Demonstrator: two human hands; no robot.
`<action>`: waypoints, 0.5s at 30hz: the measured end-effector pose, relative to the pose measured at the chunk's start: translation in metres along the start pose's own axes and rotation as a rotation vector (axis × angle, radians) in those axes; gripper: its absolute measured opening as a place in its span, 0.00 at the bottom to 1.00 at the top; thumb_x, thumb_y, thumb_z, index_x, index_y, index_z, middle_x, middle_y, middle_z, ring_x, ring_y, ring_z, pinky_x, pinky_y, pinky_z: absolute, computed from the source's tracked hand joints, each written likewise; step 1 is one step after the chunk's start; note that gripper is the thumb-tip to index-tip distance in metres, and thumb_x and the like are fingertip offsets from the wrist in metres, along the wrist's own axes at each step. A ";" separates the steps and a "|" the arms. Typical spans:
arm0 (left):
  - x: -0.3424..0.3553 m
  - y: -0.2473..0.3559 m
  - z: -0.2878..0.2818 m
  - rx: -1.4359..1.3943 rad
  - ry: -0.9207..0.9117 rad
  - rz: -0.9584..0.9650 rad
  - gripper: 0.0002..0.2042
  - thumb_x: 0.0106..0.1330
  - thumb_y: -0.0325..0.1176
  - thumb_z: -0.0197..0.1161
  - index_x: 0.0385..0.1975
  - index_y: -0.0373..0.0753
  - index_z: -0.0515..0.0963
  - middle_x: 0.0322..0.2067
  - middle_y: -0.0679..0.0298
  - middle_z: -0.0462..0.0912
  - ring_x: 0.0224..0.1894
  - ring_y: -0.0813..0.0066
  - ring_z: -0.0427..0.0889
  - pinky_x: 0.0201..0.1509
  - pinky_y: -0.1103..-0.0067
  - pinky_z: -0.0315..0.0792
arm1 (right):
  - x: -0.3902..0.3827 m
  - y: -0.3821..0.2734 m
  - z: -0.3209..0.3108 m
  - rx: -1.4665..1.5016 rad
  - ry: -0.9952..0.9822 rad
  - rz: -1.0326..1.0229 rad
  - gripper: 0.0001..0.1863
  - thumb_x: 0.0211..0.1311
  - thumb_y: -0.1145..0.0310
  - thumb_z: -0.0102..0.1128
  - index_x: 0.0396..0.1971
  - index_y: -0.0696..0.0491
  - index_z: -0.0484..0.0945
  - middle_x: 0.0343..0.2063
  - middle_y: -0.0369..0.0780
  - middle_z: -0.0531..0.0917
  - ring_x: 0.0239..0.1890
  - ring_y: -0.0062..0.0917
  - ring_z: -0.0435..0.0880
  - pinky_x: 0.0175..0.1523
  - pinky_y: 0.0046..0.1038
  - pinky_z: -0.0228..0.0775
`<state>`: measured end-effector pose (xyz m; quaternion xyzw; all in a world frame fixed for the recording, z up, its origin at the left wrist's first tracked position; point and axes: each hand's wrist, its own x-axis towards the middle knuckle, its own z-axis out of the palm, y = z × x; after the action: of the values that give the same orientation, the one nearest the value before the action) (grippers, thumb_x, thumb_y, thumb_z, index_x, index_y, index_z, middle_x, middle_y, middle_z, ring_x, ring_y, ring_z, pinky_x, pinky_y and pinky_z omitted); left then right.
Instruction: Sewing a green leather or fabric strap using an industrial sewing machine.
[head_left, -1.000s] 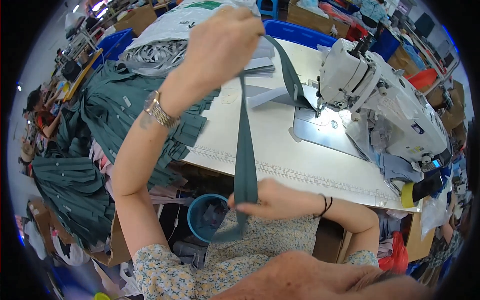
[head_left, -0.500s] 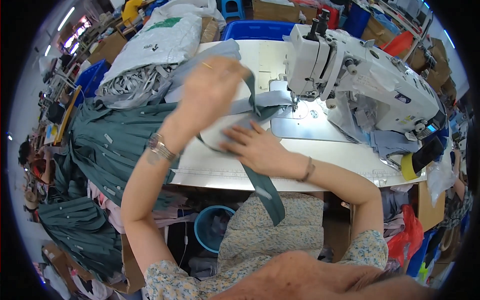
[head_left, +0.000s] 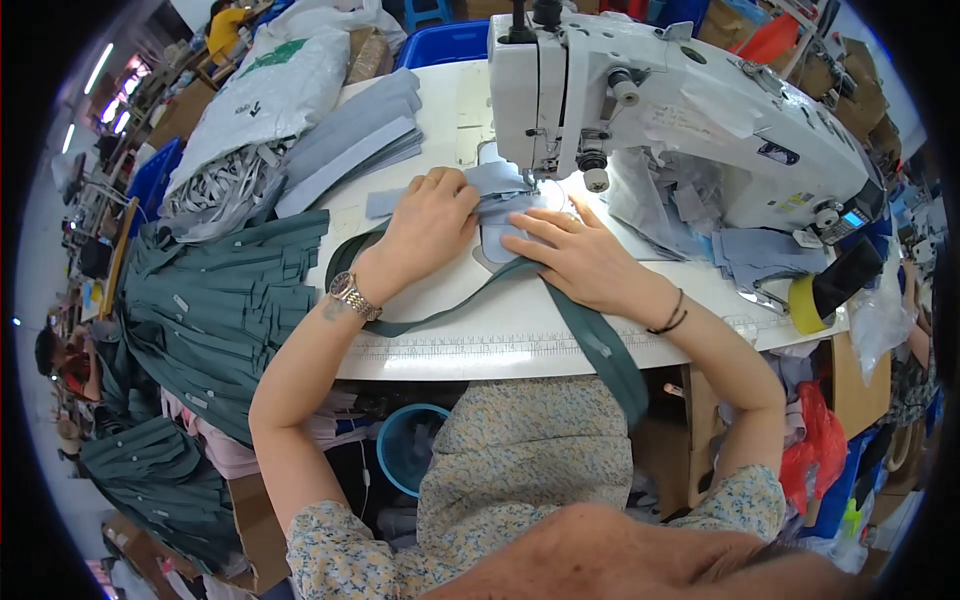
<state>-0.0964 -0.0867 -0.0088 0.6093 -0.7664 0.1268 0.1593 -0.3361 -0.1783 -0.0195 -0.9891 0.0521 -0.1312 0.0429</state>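
Head view, grey fabric (head_left: pixel 497 208) between hands (head_left: pixel 428 225), green strip (head_left: pixel 585 318) under right hand (head_left: pixel 590 262)

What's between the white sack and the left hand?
In the head view, the grey fabric stack lies between the sack and the left hand, with some white table nearer the hand.

The white worktop (head_left: pixel 500 314) carries a sewing machine (head_left: pixel 700 110), grey-blue cloth pieces (head_left: pixel 360 145) by its left edge, a green strip (head_left: pixel 605 350) across its near edge.
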 end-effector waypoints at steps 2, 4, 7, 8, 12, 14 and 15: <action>0.001 0.007 -0.008 -0.009 0.043 -0.026 0.12 0.56 0.30 0.69 0.38 0.36 0.77 0.42 0.57 0.78 0.49 0.57 0.77 0.52 0.66 0.73 | 0.005 0.006 0.009 0.186 0.076 0.036 0.28 0.60 0.67 0.63 0.62 0.45 0.73 0.66 0.38 0.70 0.65 0.32 0.69 0.71 0.52 0.54; -0.007 0.022 -0.022 -0.024 0.070 -0.055 0.13 0.56 0.31 0.70 0.40 0.36 0.78 0.41 0.57 0.79 0.48 0.57 0.78 0.50 0.66 0.74 | 0.002 0.003 0.013 0.136 0.099 0.085 0.26 0.59 0.66 0.64 0.59 0.47 0.75 0.64 0.37 0.72 0.65 0.32 0.69 0.71 0.53 0.55; -0.020 0.063 -0.040 -0.169 0.014 0.025 0.11 0.56 0.31 0.69 0.37 0.37 0.79 0.32 0.59 0.82 0.37 0.58 0.81 0.42 0.69 0.76 | 0.000 0.007 0.015 0.108 0.173 0.018 0.23 0.58 0.64 0.64 0.55 0.48 0.77 0.61 0.37 0.74 0.63 0.32 0.71 0.63 0.51 0.63; -0.022 0.061 -0.034 -0.169 0.004 0.023 0.11 0.56 0.31 0.69 0.37 0.37 0.79 0.32 0.59 0.82 0.37 0.58 0.81 0.42 0.69 0.76 | 0.000 0.006 0.013 0.129 0.149 0.034 0.23 0.58 0.63 0.64 0.55 0.48 0.77 0.61 0.37 0.75 0.64 0.32 0.70 0.63 0.53 0.62; -0.033 0.036 -0.031 0.032 -0.034 0.045 0.04 0.55 0.27 0.64 0.26 0.39 0.76 0.25 0.60 0.79 0.30 0.60 0.79 0.35 0.68 0.74 | -0.004 -0.003 0.007 0.158 0.112 0.098 0.23 0.57 0.63 0.61 0.55 0.49 0.78 0.61 0.37 0.75 0.65 0.32 0.69 0.64 0.60 0.58; -0.044 0.010 -0.053 0.148 -0.128 -0.099 0.03 0.58 0.28 0.65 0.26 0.39 0.77 0.25 0.59 0.79 0.31 0.58 0.79 0.36 0.65 0.73 | -0.007 -0.003 0.007 0.195 0.130 0.100 0.23 0.58 0.62 0.60 0.55 0.50 0.78 0.61 0.38 0.75 0.65 0.32 0.69 0.63 0.62 0.57; -0.051 0.000 -0.066 0.196 -0.128 -0.146 0.04 0.59 0.28 0.65 0.26 0.39 0.76 0.25 0.60 0.80 0.31 0.59 0.79 0.37 0.65 0.73 | -0.007 -0.003 0.007 0.226 0.142 0.090 0.23 0.59 0.62 0.59 0.55 0.50 0.78 0.61 0.38 0.75 0.66 0.32 0.68 0.63 0.63 0.56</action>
<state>-0.0798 -0.0159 0.0314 0.6828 -0.7127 0.1497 0.0586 -0.3412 -0.1737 -0.0276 -0.9628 0.0840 -0.2037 0.1563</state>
